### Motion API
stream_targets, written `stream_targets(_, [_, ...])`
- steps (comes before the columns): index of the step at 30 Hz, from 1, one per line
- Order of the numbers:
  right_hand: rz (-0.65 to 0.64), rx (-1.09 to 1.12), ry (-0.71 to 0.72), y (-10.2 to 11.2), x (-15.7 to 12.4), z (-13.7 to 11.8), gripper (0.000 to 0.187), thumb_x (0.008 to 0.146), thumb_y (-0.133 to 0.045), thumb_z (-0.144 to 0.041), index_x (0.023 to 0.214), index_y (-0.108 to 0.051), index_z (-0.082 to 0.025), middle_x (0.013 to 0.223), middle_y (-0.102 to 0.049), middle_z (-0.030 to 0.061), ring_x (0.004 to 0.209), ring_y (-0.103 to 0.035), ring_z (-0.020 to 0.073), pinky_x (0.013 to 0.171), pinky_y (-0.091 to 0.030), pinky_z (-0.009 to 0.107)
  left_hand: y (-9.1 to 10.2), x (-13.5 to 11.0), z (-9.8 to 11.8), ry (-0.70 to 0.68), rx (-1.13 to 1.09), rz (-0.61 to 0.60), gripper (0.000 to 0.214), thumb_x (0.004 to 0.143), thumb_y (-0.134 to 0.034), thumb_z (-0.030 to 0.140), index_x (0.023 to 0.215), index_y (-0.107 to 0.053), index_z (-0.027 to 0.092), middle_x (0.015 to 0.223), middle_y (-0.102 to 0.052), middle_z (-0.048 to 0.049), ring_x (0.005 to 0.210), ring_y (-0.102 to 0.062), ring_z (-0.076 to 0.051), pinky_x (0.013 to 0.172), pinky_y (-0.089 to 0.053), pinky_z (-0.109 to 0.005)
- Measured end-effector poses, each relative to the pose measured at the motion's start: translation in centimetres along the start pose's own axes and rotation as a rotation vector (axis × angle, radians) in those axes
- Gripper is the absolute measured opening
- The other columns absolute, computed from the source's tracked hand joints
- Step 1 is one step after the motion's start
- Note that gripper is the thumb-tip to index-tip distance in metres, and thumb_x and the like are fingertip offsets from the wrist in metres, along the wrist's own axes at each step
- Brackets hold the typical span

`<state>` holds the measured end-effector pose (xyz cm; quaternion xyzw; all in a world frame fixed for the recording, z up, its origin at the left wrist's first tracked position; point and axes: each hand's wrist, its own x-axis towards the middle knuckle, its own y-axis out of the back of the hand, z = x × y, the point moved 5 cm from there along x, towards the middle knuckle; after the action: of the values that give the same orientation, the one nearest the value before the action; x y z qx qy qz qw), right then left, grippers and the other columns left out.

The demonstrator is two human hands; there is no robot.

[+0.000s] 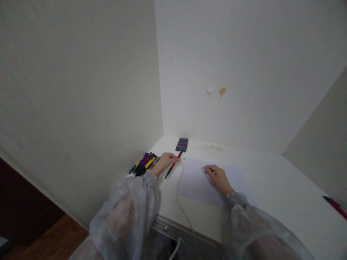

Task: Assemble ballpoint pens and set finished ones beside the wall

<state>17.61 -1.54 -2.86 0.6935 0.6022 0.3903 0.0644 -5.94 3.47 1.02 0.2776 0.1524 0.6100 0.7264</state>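
My left hand (166, 161) reaches over the table's left part, its fingertips drawn together beside the paper's top left corner. Whatever is between them is too small to tell. Under these fingers a red pen with a black end (171, 169) lies slanted. A tiny dark spot (184, 159) shows just beyond the fingertips. Above the white sheet of paper (193, 180) is my right hand (218, 177), thumb and fingers pinched together; I cannot make out what they hold, if anything. A thin pale cable (177, 196) runs along the paper's left edge, up toward my left fingertips.
A pile of black, yellow, red and blue pens (143, 163) lies against the left wall. Behind the red pen is a dark, blurred flat rectangle (181, 145). Another red and black pen (336, 207) lies far right. Two small hooks (222, 91) are on the back wall.
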Motion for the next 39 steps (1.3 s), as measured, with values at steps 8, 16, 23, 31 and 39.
stream_targets(8, [-0.034,0.658,-0.303,-0.7,-0.2,-0.5,0.035,0.07,-0.049,-0.049,0.073,-0.058,-0.016,0.042,-0.047,-0.0055,0.035,-0.037,0.007,0.036,-0.027,0.02,-10.5,-0.2,4.0,-0.065,-0.361,-0.4,0.033,0.049,-0.067,0.041,0.059,-0.062,0.01,0.044,-0.044,0.0053,0.043,-0.033,-0.005,0.045,-0.022,-0.021])
stream_targets(16, [0.425,0.829,-0.354,4.3,0.0,3.9,0.029,0.066,-0.058,-0.044,0.064,-0.055,-0.016,0.042,-0.045,-0.0057,0.036,-0.037,0.005,0.036,-0.029,0.018,-11.0,3.1,2.7,0.031,-0.837,-0.232,0.036,0.067,-0.056,0.045,0.079,-0.063,0.011,0.068,-0.058,-0.0026,0.049,-0.041,-0.004,0.044,-0.027,-0.016])
stream_targets(23, [0.404,0.752,-0.358,3.9,-0.3,3.4,0.028,0.068,-0.056,-0.044,0.064,-0.054,-0.015,0.052,-0.054,-0.0014,0.041,-0.045,0.0075,0.04,-0.036,0.02,-13.4,4.1,1.7,0.172,-1.26,-0.212,0.012,0.066,-0.063,0.019,0.075,-0.061,0.012,0.068,-0.059,-0.002,0.053,-0.05,-0.003,0.052,-0.04,-0.013])
stream_targets(31, [0.285,0.178,-0.177,3.1,-0.5,0.7,0.025,0.076,-0.045,-0.041,0.076,-0.054,-0.018,0.059,-0.059,0.0014,0.054,-0.055,0.0142,0.055,-0.044,0.026,-13.1,4.5,-0.5,0.376,-1.435,-0.077,0.007,0.071,-0.055,0.005,0.066,-0.059,0.007,0.061,-0.059,-0.0022,0.053,-0.054,-0.004,0.052,-0.045,-0.011])
stream_targets(39, [0.255,-0.126,0.15,3.1,-0.9,-1.2,0.017,0.078,-0.045,-0.029,0.083,-0.059,-0.021,0.078,-0.062,0.0058,0.075,-0.056,0.0185,0.072,-0.044,0.032,-13.2,4.8,-1.3,0.461,-1.444,-0.005,0.008,0.07,-0.055,0.004,0.065,-0.058,0.009,0.066,-0.061,-0.0016,0.059,-0.057,-0.005,0.063,-0.048,-0.013])
